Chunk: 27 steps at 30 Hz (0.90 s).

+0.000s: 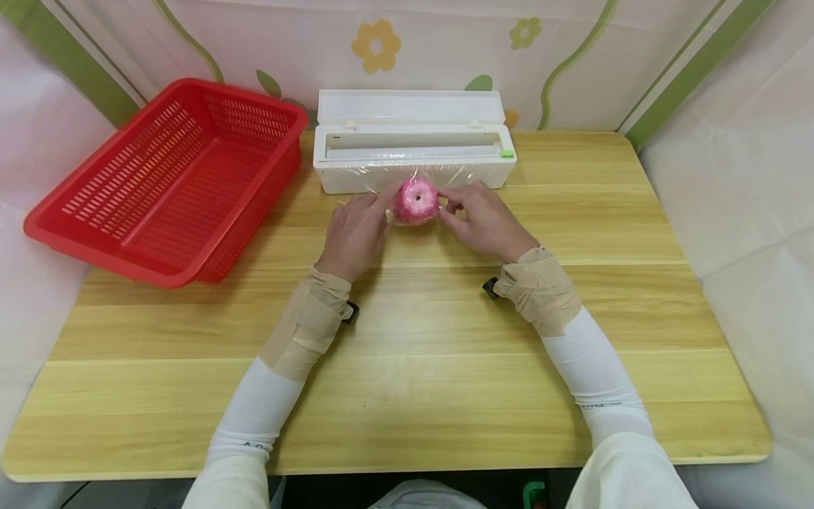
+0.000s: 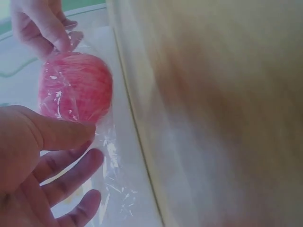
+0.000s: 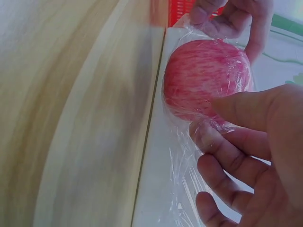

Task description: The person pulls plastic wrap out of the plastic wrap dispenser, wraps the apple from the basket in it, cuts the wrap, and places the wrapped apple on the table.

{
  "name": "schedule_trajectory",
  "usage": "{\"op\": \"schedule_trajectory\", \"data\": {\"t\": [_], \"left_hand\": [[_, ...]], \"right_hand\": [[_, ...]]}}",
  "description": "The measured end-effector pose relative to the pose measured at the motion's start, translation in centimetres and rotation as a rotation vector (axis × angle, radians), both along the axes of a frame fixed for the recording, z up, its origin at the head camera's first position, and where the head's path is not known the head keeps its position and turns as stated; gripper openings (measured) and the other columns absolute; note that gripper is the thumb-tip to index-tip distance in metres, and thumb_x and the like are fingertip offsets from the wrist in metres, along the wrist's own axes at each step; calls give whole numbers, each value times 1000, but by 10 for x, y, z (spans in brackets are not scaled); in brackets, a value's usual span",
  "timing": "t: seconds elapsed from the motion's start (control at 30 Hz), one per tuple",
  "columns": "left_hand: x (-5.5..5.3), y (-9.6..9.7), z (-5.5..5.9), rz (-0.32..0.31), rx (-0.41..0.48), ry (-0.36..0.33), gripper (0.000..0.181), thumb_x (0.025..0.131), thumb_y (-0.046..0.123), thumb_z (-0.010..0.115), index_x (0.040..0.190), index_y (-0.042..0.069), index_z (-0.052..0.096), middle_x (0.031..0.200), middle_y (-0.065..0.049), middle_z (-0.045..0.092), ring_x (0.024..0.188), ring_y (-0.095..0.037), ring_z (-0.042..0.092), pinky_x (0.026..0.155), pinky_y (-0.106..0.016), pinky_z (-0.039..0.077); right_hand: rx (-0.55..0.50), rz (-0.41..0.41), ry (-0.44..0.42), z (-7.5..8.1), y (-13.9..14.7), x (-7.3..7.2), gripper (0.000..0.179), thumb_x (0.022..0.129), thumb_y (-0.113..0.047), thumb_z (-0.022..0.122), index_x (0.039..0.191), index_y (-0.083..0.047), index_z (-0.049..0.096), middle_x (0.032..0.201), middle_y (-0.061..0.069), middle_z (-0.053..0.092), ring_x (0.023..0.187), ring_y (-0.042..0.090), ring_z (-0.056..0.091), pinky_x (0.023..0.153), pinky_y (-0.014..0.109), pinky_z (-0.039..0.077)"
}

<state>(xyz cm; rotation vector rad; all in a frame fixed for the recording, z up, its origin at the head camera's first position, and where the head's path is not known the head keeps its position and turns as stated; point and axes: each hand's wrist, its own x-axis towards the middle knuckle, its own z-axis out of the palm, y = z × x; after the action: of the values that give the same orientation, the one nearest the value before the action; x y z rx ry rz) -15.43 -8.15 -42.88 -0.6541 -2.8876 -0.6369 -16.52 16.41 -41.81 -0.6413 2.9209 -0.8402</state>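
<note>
While the head view shows your left hand (image 1: 357,230) and right hand (image 1: 488,223) flanking the apple (image 1: 416,201) just before the cling-film dispenser (image 1: 413,179), you're apparently wrapping it; next likely calls for tucking the film (image 1: 470,173) snug. Left wrist: thumb and fingers seemingly pinch film, others spread. Right wrist: thumb and forefinger pinch film against the apple.

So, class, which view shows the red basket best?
The head view: the red basket appears whole, rim, walls and floor. The right wrist view catches only a bit at the top; the left wrist view shows none clearly.
</note>
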Motion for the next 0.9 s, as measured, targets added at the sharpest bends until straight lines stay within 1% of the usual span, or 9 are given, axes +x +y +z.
{"op": "schedule_trajectory", "data": {"t": [0.13, 0.23, 0.3, 0.4, 0.5, 0.6, 0.7, 0.8, 0.9], "left_hand": [[1, 1, 4, -6, -26, -28, 68, 102, 3, 64, 162, 25, 41, 122, -16, 73, 111, -38, 68, 89, -50, 54], [2, 0, 6, -12, -34, -40, 70, 101, 2, 64, 163, 24, 40, 123, -16, 72, 113, -38, 67, 93, -52, 55], [2, 0, 6, -18, -26, -43, 71, 101, 0, 65, 163, 24, 40, 122, -17, 72, 114, -38, 66, 95, -53, 55], [2, -1, 6, -27, -10, -43, 72, 99, -2, 65, 163, 23, 40, 120, -17, 71, 116, -38, 65, 96, -53, 56], [1, -2, 6, -38, 4, -47, 74, 99, -3, 66, 163, 22, 40, 115, -18, 70, 109, -38, 66, 95, -52, 56], [0, -3, 6, -42, 15, -68, 74, 99, -3, 66, 163, 22, 39, 116, -18, 70, 106, -38, 67, 97, -53, 56], [0, -3, 7, -43, 28, -87, 74, 99, -5, 65, 163, 22, 39, 118, -19, 70, 109, -39, 68, 101, -54, 55], [-1, -4, 6, -50, 36, -83, 75, 99, -6, 64, 163, 22, 38, 116, -19, 70, 109, -39, 67, 99, -54, 56], [0, -5, 5, -66, 46, -71, 75, 99, -7, 61, 164, 22, 37, 114, -20, 68, 107, -39, 65, 95, -52, 56]], "right_hand": [[42, -13, 16, 2, 0, 2, 49, 104, -23, 67, 149, -6, 59, 100, 8, 70, 101, 30, 50, 88, 41, 40], [67, -15, 15, 3, 1, 3, 49, 104, -23, 67, 149, -6, 59, 102, 9, 69, 105, 31, 51, 92, 43, 42], [71, -12, 3, 4, 1, 3, 49, 104, -23, 67, 149, -7, 58, 100, 8, 71, 102, 29, 54, 92, 43, 43], [69, -7, -31, 5, 1, 2, 50, 105, -24, 67, 152, -9, 56, 97, 8, 73, 94, 27, 57, 88, 42, 47], [69, 6, -44, 6, 2, 1, 50, 106, -24, 66, 153, -12, 56, 97, 9, 75, 88, 25, 62, 86, 41, 52], [74, 27, -21, 5, 4, 0, 52, 105, -24, 68, 154, -14, 55, 96, 9, 77, 86, 24, 66, 85, 43, 55], [79, 49, 22, 5, 6, -1, 56, 103, -23, 71, 155, -17, 53, 94, 7, 78, 85, 23, 70, 87, 44, 56], [76, 60, 50, 5, 7, -2, 59, 101, -22, 73, 156, -18, 51, 93, 6, 78, 85, 24, 71, 89, 45, 55], [51, 70, 53, 5, 8, -3, 61, 101, -20, 74, 156, -15, 49, 93, 7, 78, 85, 23, 72, 89, 45, 55]]}}
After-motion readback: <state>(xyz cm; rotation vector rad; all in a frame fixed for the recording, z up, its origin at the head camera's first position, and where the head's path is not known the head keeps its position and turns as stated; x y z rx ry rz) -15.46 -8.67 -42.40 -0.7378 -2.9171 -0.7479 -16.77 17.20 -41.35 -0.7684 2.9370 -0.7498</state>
